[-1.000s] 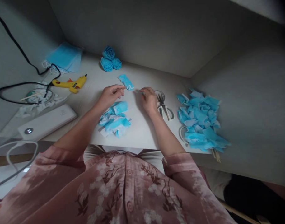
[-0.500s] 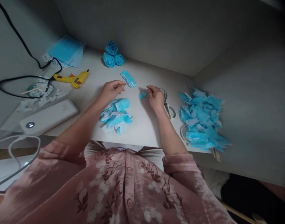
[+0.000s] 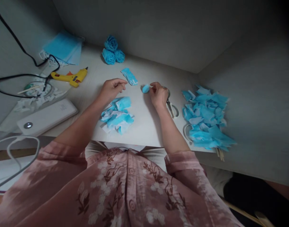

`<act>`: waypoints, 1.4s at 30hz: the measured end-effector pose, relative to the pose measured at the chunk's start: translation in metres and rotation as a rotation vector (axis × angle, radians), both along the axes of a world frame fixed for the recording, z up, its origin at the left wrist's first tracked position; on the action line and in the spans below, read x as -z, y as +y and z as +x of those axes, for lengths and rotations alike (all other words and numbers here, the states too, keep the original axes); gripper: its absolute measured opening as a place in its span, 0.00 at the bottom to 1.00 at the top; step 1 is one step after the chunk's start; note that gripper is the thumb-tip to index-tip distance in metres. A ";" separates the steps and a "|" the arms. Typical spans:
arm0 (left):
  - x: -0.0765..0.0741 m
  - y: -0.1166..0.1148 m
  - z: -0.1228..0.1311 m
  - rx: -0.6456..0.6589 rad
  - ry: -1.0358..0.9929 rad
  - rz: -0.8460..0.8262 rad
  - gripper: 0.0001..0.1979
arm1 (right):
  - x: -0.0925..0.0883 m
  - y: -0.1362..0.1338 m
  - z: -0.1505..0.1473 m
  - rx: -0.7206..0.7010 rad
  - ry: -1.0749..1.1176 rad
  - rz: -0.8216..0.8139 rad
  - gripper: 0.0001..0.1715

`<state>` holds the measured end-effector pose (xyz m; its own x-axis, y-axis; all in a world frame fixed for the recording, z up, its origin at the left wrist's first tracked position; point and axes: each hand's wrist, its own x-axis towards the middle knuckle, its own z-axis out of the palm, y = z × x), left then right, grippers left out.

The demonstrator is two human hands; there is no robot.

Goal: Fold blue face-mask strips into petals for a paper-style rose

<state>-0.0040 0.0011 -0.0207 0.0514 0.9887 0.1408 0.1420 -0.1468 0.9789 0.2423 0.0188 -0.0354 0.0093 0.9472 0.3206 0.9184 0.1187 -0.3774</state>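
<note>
Between the fingers of my right hand (image 3: 159,94) is the edge of a small rounded blue fabric piece (image 3: 145,88), like a petal, held just above the table. Empty as far as I can see, my left hand (image 3: 113,89) hovers to the left with its fingers loosely bent and apart. A folded blue strip (image 3: 129,76) lies beyond and between the hands. Below my left hand rests a loose pile of blue and white cut pieces (image 3: 118,115). Scissors (image 3: 173,110) with pale handles lie beside my right wrist, partly hidden by the hand.
Three blue fabric roses (image 3: 113,52) stand at the back. A yellow glue gun (image 3: 71,77), a stack of blue masks (image 3: 62,48), white scraps (image 3: 40,97) and a white power bank (image 3: 48,116) occupy the left. A larger blue pile (image 3: 207,115) and a tape roll (image 3: 187,134) are right.
The small blue piece has risen slightly and turned in my right hand's fingers. My left hand stays nearly in place. The whole view has shifted a little.
</note>
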 end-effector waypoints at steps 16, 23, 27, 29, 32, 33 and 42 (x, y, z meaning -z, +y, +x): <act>-0.006 0.002 0.001 -0.038 -0.057 -0.046 0.10 | -0.001 -0.031 -0.030 -0.641 0.118 0.153 0.23; -0.003 0.001 0.002 0.001 -0.077 -0.080 0.08 | 0.004 -0.036 -0.039 -0.581 0.049 -0.033 0.28; -0.001 0.000 0.002 0.039 -0.076 -0.100 0.07 | 0.006 -0.036 -0.045 -0.538 0.081 -0.100 0.25; 0.000 0.000 0.001 0.061 -0.058 -0.118 0.08 | 0.008 -0.035 -0.048 -0.555 0.143 -0.116 0.18; 0.003 0.000 0.000 0.096 0.012 -0.116 0.10 | 0.011 -0.031 -0.048 -0.590 0.345 -0.147 0.13; 0.005 0.001 -0.001 0.105 0.049 -0.097 0.11 | 0.011 -0.030 -0.046 -0.588 0.455 -0.170 0.15; 0.014 0.002 -0.002 0.117 0.009 -0.090 0.32 | 0.000 -0.025 -0.035 -0.410 1.150 -0.254 0.32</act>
<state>-0.0058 0.0032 -0.0343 0.1678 0.9845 0.0504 0.1383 -0.0742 0.9876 0.2068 -0.0065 -0.0352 -0.1481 0.9804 0.1299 -0.0470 0.1242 -0.9911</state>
